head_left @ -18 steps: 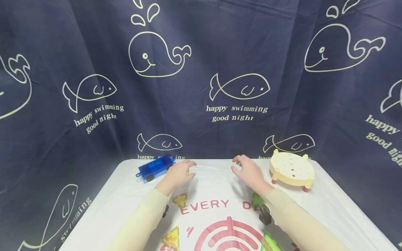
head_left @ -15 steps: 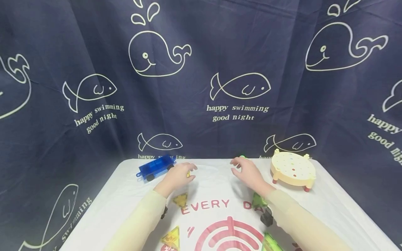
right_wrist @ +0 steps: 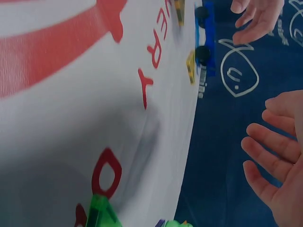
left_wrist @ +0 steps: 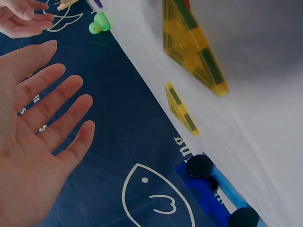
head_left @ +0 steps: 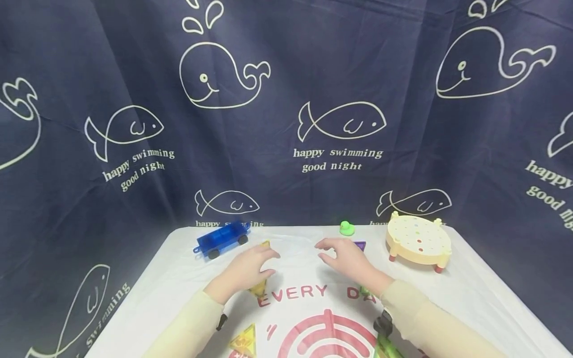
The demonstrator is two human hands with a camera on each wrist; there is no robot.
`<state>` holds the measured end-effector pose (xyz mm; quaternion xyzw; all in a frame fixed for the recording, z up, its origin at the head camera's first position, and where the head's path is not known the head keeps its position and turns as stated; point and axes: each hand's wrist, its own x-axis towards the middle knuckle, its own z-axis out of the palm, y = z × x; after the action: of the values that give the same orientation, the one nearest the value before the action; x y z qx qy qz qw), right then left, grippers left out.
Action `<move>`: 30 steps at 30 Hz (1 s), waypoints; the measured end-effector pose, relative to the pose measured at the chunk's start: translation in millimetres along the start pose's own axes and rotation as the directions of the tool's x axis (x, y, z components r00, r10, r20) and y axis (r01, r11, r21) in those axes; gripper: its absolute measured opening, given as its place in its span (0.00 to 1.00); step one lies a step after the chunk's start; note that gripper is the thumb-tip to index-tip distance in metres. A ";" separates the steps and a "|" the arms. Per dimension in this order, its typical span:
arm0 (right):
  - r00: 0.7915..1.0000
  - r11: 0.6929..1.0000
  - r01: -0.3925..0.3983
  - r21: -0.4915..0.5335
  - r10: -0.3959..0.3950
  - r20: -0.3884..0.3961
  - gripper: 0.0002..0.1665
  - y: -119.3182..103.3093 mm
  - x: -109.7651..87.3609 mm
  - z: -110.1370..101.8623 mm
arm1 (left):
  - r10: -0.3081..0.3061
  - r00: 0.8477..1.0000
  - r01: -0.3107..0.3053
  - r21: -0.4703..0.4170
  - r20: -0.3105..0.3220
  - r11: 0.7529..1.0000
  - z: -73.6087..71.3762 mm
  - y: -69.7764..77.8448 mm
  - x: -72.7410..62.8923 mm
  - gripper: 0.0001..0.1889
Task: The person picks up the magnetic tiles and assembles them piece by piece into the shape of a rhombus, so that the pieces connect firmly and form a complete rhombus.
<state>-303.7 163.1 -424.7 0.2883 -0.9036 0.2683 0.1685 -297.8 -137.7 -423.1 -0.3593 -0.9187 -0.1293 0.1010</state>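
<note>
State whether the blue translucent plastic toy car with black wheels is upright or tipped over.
Upright: in the head view, the blue car stands with its black wheels beneath its body, on the white printed tablecloth.

Apparent gap, yellow tile (left_wrist: 180,109) to duck (left_wrist: 101,23)

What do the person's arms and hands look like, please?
The sleeves are long, plain and pale cream, ending near the wrists. The left hand and right hand wear no gloves. A small black object shows beside each sleeve; I cannot tell what.
</note>
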 end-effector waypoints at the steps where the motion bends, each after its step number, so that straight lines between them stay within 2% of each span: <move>1: 1.000 1.000 0.008 -0.002 -0.008 0.010 0.11 -2.9 -0.3 1.1 | -0.004 1.000 0.004 -0.004 0.009 1.000 0.4 0.5 -3.0 0.17; 6: 0.996 0.999 0.043 0.020 -0.044 0.074 0.11 -22.0 -2.1 8.5 | -0.009 1.000 0.009 -0.001 0.019 1.000 3.0 0.3 -18.3 0.18; 10: 0.988 0.993 0.098 0.069 -0.105 0.113 0.12 -35.5 -4.4 17.5 | -0.022 0.999 0.022 -0.014 0.027 1.000 3.2 -2.5 -30.0 0.20; 15: 0.968 0.975 0.181 0.129 -0.200 0.149 0.15 -47.8 -7.2 25.7 | -0.025 0.999 0.025 -0.007 0.043 1.000 6.8 -8.3 -41.9 0.21; 16: 0.962 0.969 0.203 0.138 -0.223 0.156 0.16 -51.8 -8.8 29.9 | -0.030 0.998 0.030 -0.006 0.048 1.000 8.5 -9.2 -47.6 0.21; 20: 0.926 0.940 0.292 0.176 -0.324 0.194 0.18 -68.1 -13.2 44.1 | -0.041 0.997 0.043 -0.031 0.069 0.999 12.5 -12.0 -69.5 0.21; 22: 0.905 0.926 0.328 0.185 -0.364 0.219 0.20 -74.2 -13.5 49.0 | -0.040 0.995 0.046 -0.061 0.091 0.997 12.4 -13.5 -76.1 0.22; 27: 0.857 0.902 0.397 0.167 -0.430 0.284 0.25 -83.4 -10.7 51.3 | -0.009 0.994 0.019 -0.088 0.108 0.996 11.7 -20.3 -74.1 0.27; 30: 0.806 0.872 0.462 0.158 -0.488 0.335 0.29 -87.4 -12.0 53.2 | 0.032 0.991 -0.024 -0.059 0.132 0.998 13.9 -23.8 -72.7 0.30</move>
<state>-249.0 77.1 -438.9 0.5553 -0.8081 0.1902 0.0498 -263.0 -196.4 -460.4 -0.3827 -0.9142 -0.1298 0.0309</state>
